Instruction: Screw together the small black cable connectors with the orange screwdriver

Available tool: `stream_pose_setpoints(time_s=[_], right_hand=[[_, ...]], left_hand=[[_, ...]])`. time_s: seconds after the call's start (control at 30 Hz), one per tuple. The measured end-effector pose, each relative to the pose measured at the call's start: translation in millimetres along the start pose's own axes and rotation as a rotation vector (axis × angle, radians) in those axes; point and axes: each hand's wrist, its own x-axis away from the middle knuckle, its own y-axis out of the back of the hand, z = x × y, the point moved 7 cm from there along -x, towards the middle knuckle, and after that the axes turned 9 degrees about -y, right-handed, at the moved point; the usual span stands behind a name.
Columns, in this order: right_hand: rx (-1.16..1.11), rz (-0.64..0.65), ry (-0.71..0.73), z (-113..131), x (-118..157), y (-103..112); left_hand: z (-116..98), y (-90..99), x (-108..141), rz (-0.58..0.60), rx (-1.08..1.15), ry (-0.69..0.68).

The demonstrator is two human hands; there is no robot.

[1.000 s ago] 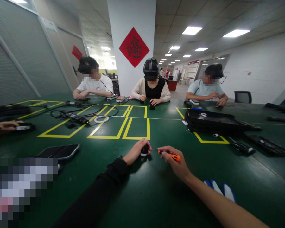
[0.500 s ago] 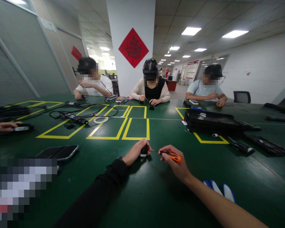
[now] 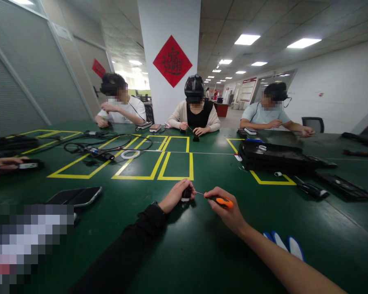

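Observation:
My left hand (image 3: 178, 195) is wrapped round a small black device (image 3: 186, 194) with a white patch at its lower end, held at the table's surface. Fingers cover much of it, so its kind is unclear. In my right hand (image 3: 223, 206) is an orange and black screwdriver (image 3: 223, 201), gripped by the handle. Its thin shaft points left and reaches to the device's right side, beside my left fingertips. Whether the tip sits in a screw is too small to tell.
The green table (image 3: 184, 253) carries yellow tape rectangles. Cables (image 3: 104, 153) and a white ring (image 3: 130, 154) lie left; black trays (image 3: 270, 154) stand right. A phone (image 3: 75, 197) is near my left arm, blue-white gloves (image 3: 283, 244) by my right forearm. Several people sit around.
The screwdriver's handle has turned slightly in my right hand, which has barely shifted. My left hand stays put. The person at the far right has stretched a hand further right.

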Motion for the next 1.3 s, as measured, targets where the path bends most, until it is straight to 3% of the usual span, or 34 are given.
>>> stream_pose_setpoints(time_s=[0.1, 0.27, 0.5, 0.7, 0.93, 1.17, 1.3], right_hand=[[0.027, 0.019, 0.018, 3.2, 0.5, -2.6], [-0.076, 0.029, -0.106, -5.9, 1.9, -4.5], [0.039, 0.039, 0.049, 7.6, 1.7, -5.0], [-0.023, 0.032, -0.081, -2.2, 2.2, -6.1], [0.030, 0.021, 0.033, 4.9, 1.0, -3.6], [-0.057, -0.021, -0.119, -6.5, 2.2, -1.1], [-0.029, -0.026, -0.035, -2.1, 0.4, 0.3]], left_hand=[[0.1, 1.0, 0.1, -0.014, 0.001, -0.004], [-0.2, -1.1, 0.6, 0.004, 0.015, 0.006], [-2.9, -0.1, 0.4, -0.025, 0.009, -0.003], [-4.7, -2.1, 0.7, -0.007, 0.002, 0.004], [-2.8, -0.8, 0.2, 0.003, 0.000, -0.010], [-2.2, -0.6, 0.7, -0.005, -0.013, 0.004], [-1.0, -0.8, -0.3, 0.017, 0.021, -0.008]])
